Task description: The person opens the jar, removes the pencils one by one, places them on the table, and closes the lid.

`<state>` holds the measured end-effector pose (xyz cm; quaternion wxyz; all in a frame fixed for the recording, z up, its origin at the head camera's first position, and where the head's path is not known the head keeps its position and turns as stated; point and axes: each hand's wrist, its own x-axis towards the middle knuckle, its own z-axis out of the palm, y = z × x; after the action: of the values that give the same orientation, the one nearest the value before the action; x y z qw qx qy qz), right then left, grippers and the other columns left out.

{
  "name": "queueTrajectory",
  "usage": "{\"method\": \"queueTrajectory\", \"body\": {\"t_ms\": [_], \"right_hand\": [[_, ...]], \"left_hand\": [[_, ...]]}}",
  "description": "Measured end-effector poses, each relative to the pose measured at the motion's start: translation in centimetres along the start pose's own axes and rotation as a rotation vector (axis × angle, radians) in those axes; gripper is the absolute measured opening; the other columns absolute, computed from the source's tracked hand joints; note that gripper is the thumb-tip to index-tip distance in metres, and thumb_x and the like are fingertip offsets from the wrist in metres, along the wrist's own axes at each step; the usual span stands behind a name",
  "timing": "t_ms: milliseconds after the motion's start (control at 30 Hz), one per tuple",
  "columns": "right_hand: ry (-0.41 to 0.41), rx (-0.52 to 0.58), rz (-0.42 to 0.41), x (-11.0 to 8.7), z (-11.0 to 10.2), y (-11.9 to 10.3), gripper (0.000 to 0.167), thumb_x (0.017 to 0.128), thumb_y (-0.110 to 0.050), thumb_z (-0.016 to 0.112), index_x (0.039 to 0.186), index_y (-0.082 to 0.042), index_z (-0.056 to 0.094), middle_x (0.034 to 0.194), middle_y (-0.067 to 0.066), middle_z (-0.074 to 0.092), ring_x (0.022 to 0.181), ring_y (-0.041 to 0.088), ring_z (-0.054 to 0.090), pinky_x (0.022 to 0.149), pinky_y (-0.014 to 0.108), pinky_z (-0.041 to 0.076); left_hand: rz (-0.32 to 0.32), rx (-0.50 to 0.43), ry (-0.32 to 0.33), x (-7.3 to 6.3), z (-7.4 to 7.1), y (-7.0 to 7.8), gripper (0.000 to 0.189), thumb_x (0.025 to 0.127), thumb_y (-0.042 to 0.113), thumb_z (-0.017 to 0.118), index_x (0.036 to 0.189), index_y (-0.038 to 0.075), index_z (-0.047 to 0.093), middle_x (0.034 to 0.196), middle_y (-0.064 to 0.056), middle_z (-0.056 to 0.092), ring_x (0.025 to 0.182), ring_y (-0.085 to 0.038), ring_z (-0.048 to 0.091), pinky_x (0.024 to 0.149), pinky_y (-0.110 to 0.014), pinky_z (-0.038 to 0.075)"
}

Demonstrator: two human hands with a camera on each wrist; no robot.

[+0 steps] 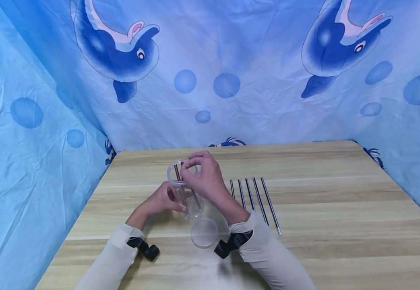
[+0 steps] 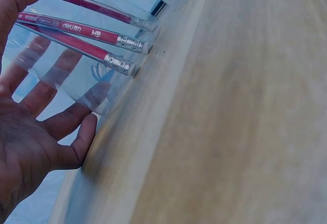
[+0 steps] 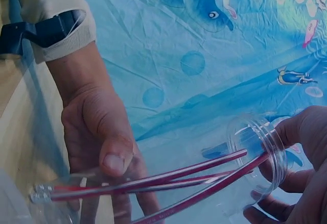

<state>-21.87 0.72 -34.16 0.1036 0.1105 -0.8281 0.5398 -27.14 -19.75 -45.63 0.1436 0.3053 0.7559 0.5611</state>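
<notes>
A clear plastic jar (image 1: 197, 210) stands upright on the table, and my left hand (image 1: 160, 200) grips its side, thumb in front and fingers behind. Inside it lean red-and-silver pencils (image 2: 76, 27), three of them showing in the left wrist view, their eraser ends down at the bottom. One is marked HB. At the jar's mouth, my right hand (image 1: 207, 175) pinches the upper end of a red pencil (image 3: 225, 180) between thumb and fingers. The right wrist view shows these fingers close around the ridged rim (image 3: 278, 155).
A round clear lid (image 1: 204, 233) lies in front of the jar. Several dark striped pencils (image 1: 270, 204) lie in a row to the right, partly hidden by my right forearm. A blue cloth (image 1: 267, 117) with dolphins hangs behind the wooden table (image 1: 340, 209).
</notes>
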Motion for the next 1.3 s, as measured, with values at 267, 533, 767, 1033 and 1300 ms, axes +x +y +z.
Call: {"method": "queueTrajectory", "body": {"t_ms": [267, 533, 767, 1033, 1300], "right_hand": [[0.079, -0.158, -0.139, 0.0, -0.1, 0.4, 0.016, 0.083, -0.022, 0.07, 0.086, -0.01, 0.08, 0.124, 0.0, 0.062, 0.117, 0.021, 0.056, 0.097, 0.043, 0.044], [0.114, -0.078, -0.16, -0.1, -1.0, 0.3, 0.018, 0.088, -0.023, 0.072, 0.09, -0.006, 0.078, 0.123, 0.002, 0.061, 0.104, 0.022, 0.061, 0.086, 0.038, 0.05], [0.207, 0.099, -0.241, 0.0, -2.2, -0.1, 0.015, 0.089, -0.023, 0.071, 0.092, -0.009, 0.076, 0.117, 0.003, 0.064, 0.113, 0.017, 0.056, 0.095, 0.042, 0.047], [0.215, 0.416, -0.34, 0.2, -3.3, -0.4, 0.017, 0.1, -0.014, 0.06, 0.108, 0.0, 0.067, 0.112, 0.012, 0.063, 0.107, 0.02, 0.065, 0.085, 0.036, 0.057], [0.178, 0.493, -0.331, 0.2, -3.9, -0.6, 0.028, 0.108, -0.028, 0.043, 0.121, -0.004, 0.051, 0.108, 0.015, 0.068, 0.096, 0.033, 0.071, 0.077, 0.036, 0.059]], "left_hand": [[0.007, -0.012, -0.006, 0.0, 0.1, 0.2, 0.06, 0.068, 0.0, 0.086, 0.122, -0.007, 0.058, 0.117, -0.026, 0.064, 0.106, -0.036, 0.061, 0.091, -0.032, 0.051], [0.003, -0.021, -0.013, -0.1, 0.1, 0.0, 0.064, 0.07, 0.002, 0.086, 0.128, 0.002, 0.059, 0.125, -0.02, 0.064, 0.112, -0.027, 0.062, 0.099, -0.034, 0.048], [0.001, -0.023, -0.01, -0.1, 0.1, -0.1, 0.07, 0.068, 0.002, 0.087, 0.132, 0.001, 0.058, 0.131, -0.02, 0.062, 0.119, -0.024, 0.06, 0.102, -0.031, 0.045], [0.005, -0.026, -0.012, 0.0, 0.2, 0.1, 0.072, 0.068, 0.001, 0.087, 0.133, 0.003, 0.058, 0.133, -0.011, 0.063, 0.126, -0.029, 0.055, 0.105, -0.03, 0.042], [0.013, -0.054, -0.033, 0.0, 0.1, 0.1, 0.072, 0.07, 0.002, 0.086, 0.135, 0.001, 0.056, 0.135, -0.017, 0.061, 0.128, -0.036, 0.054, 0.108, -0.041, 0.041]]}}
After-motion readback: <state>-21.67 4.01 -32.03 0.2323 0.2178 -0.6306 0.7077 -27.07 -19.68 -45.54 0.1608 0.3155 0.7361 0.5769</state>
